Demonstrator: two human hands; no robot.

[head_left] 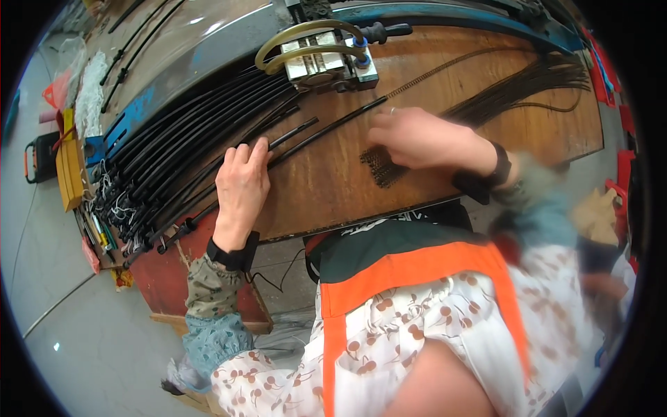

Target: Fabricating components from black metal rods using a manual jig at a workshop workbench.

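My left hand [242, 184] lies flat on the wooden bench [326, 181], fingers pressing on a long black tube [306, 139] that runs diagonally toward the metal fixture [326, 59]. A big bundle of black tubes [180, 149] lies just left of that hand. My right hand [420, 139] is blurred, palm down over a bunch of dark coiled springs [381, 165] whose ends fan out at the bench's near edge. Its fingers are bent onto the springs. A long thin spring [445, 69] stretches toward the far right.
More dark springs [528, 87] fan out at the bench's far right. A yellow block [67, 163] and small tools [97, 233] sit at the left end. A curved brass handle [299, 42] tops the fixture. Grey floor [83, 333] lies below left.
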